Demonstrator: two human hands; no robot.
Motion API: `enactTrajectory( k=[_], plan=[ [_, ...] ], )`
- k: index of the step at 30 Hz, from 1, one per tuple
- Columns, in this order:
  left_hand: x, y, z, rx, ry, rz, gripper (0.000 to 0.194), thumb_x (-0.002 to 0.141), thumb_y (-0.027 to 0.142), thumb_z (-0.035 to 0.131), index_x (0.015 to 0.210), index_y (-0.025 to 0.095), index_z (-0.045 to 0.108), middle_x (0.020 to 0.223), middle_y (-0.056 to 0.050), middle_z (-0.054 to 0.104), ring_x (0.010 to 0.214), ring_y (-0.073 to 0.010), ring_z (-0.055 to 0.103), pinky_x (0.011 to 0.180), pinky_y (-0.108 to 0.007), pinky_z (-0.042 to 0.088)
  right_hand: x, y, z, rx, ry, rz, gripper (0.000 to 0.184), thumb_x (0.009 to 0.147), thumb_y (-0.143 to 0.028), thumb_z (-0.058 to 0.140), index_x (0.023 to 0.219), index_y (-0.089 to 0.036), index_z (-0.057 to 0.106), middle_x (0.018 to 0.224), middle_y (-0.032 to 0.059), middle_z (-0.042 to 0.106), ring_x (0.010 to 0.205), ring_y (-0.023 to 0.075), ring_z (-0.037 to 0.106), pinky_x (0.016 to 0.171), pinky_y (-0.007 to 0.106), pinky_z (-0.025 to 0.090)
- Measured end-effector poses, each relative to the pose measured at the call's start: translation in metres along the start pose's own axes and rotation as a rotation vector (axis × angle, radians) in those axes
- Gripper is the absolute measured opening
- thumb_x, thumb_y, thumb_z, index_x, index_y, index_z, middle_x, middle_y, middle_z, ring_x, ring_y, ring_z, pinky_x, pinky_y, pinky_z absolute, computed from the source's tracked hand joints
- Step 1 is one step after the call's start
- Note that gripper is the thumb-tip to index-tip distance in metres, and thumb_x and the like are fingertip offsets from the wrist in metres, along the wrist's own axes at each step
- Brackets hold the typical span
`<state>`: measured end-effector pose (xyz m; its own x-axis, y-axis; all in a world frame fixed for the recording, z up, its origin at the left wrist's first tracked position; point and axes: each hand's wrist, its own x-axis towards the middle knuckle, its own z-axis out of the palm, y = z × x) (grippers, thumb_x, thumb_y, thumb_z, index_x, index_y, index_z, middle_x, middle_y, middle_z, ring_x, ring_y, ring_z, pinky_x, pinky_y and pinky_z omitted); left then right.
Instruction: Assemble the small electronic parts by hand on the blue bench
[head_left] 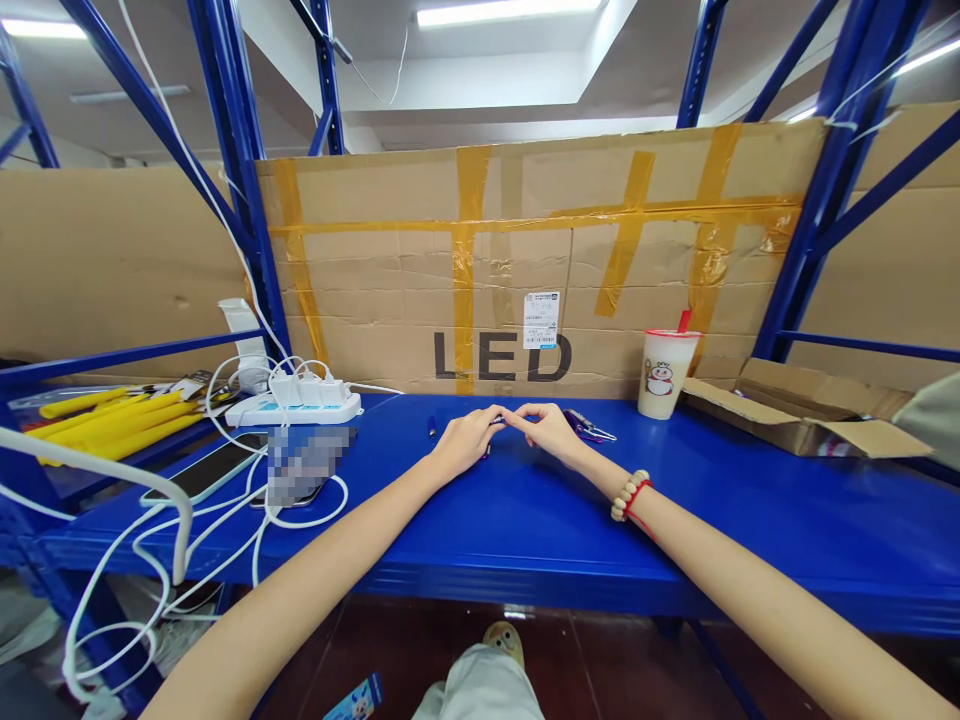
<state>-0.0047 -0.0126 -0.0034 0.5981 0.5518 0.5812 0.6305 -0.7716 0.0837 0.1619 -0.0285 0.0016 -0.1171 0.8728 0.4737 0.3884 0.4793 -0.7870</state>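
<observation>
My left hand and my right hand meet at the fingertips over the middle of the blue shelf. Both hands are closed in a pinch. Something small and dark shows between the fingers, too little of it to name. Beneath my left hand a dark purple bit sticks out. Just beyond my right hand lies a purple tool with metal tips, partly hidden by the hand; its kind is unclear. A short dark blue piece stands to the left of my left hand.
At left are a white power strip, tangled white cables, a phone, a blurred-out object and yellow-handled tools. A lidded drink cup and an open cardboard box stand at right. Taped cardboard closes the back.
</observation>
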Motion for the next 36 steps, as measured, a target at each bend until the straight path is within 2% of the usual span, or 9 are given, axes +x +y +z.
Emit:
enactTrajectory(
  k=[7,13,17,22,36],
  plan=[
    [0.002,-0.001,-0.001,0.064,-0.079,-0.022,0.026,0.09,0.032,0.029,0.108,0.023,0.047,0.093,-0.003,0.063,0.089,-0.0173,0.058,0.071,-0.026,0.045,0.002,0.006,-0.002,-0.033,0.004,-0.019,0.041,0.062,-0.054,0.061,0.059,-0.013,0.06,0.053,-0.0003,0.053,0.036,0.0056,0.039,0.04,0.022,0.03],
    [0.002,-0.003,-0.004,0.123,-0.152,-0.082,0.028,0.091,0.034,0.024,0.105,0.024,0.046,0.099,-0.003,0.062,0.091,-0.0185,0.059,0.07,-0.026,0.045,0.002,0.009,-0.005,-0.087,0.013,-0.044,0.04,0.063,-0.051,0.062,0.071,-0.012,0.066,0.068,0.004,0.063,0.037,0.0054,0.041,0.04,0.022,0.033],
    [0.002,-0.004,-0.005,0.158,-0.196,-0.107,0.029,0.091,0.035,0.022,0.104,0.024,0.046,0.097,-0.003,0.063,0.091,-0.0199,0.059,0.069,-0.027,0.044,0.003,0.01,-0.007,-0.132,0.023,-0.083,0.04,0.064,-0.049,0.062,0.08,-0.013,0.066,0.074,0.0055,0.066,0.038,0.0058,0.043,0.04,0.022,0.035],
    [0.001,-0.001,-0.007,0.172,-0.218,-0.11,0.028,0.09,0.035,0.023,0.103,0.025,0.046,0.097,-0.003,0.064,0.09,-0.0193,0.06,0.07,-0.027,0.044,0.003,0.014,-0.008,-0.244,-0.033,-0.137,0.035,0.068,-0.048,0.06,0.082,-0.017,0.068,0.084,0.0056,0.066,0.04,0.006,0.048,0.042,0.022,0.037],
    [0.0,-0.004,-0.004,0.106,-0.273,-0.057,0.031,0.091,0.038,0.019,0.108,0.025,0.042,0.097,-0.003,0.063,0.091,-0.021,0.059,0.07,-0.03,0.044,0.004,0.014,-0.013,-0.344,-0.043,-0.214,0.033,0.069,-0.047,0.06,0.079,-0.017,0.067,0.079,0.0041,0.064,0.044,0.0065,0.046,0.046,0.022,0.037]
  ],
)
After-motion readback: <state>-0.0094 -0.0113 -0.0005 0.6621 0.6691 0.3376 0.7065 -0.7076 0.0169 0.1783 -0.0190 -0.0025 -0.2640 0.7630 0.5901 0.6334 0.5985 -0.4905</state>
